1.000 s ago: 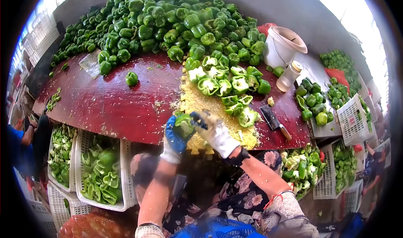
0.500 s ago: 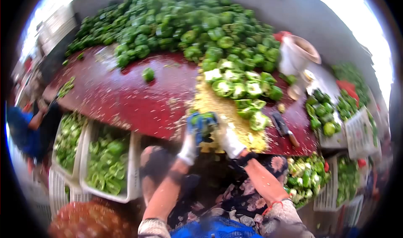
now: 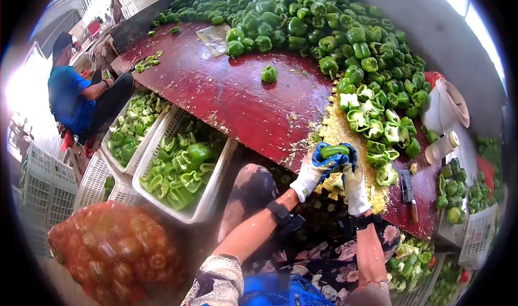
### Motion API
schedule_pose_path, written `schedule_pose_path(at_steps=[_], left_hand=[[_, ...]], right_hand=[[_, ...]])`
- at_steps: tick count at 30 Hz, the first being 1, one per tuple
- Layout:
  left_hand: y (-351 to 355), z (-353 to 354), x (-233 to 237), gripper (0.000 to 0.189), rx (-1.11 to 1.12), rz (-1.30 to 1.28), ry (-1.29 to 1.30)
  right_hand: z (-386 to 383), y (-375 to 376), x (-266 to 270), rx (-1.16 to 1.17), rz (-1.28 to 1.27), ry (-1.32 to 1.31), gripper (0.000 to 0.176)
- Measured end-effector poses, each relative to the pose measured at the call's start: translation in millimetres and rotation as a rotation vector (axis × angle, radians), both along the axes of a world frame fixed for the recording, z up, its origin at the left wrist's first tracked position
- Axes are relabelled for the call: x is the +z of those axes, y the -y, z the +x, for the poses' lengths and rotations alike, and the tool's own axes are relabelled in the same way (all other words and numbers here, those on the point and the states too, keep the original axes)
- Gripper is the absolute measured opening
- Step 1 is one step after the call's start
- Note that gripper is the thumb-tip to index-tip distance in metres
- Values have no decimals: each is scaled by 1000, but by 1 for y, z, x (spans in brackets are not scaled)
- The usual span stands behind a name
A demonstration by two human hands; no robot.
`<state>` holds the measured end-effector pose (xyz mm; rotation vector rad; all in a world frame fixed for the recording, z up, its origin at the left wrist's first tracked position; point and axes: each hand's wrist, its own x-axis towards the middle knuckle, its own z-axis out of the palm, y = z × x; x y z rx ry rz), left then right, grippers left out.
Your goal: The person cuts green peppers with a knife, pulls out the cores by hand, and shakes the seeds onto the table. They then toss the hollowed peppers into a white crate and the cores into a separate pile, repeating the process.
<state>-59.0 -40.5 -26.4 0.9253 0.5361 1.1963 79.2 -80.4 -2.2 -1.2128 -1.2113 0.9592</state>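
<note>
Both hands wear white gloves with blue palms and meet at the near edge of the red table. My left hand curls round a green pepper piece from the left. On its right side, my right hand has its fingers wrapped against the same piece. Yellowish seeds lie thickly just beyond the hands. Cut peppers with pale insides are grouped past the seeds. A cleaver with a wooden handle rests to the right, touched by neither hand.
Whole green peppers are heaped at the back of the red table. White crates of cut peppers stand at the left, near a red mesh sack. Another person sits at far left. A white bucket stands at right.
The view has swung left, so the table and my hands appear further right. Both hands remain together around a green pepper piece. The seated person and mesh sack show more fully.
</note>
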Motion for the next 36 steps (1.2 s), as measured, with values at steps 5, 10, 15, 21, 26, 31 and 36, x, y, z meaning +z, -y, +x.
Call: schedule_pose_path(at_steps=[5, 10, 15, 21, 26, 31, 36], left_hand=[[-2, -10, -11, 42, -79, -73, 173], [13, -39, 43, 47, -295, -65, 105], [6, -16, 21, 35, 51, -93, -299], [9, -17, 23, 30, -52, -108, 69], [9, -6, 7, 24, 57, 41, 58], [5, -2, -24, 28, -105, -370, 504], [14, -18, 42, 38, -127, -119, -12]], right_hand=[[-9, 7, 1, -116, -11, 531, 59], [11, -4, 4, -157, 134, 759, 66], [11, 0, 2, -168, 239, 848, 59], [-12, 5, 35, -138, 361, 675, 55], [-15, -2, 41, -182, 527, 736, 58], [-15, 0, 5, -64, 360, 481, 52], [-2, -9, 30, 49, 153, 296, 44]])
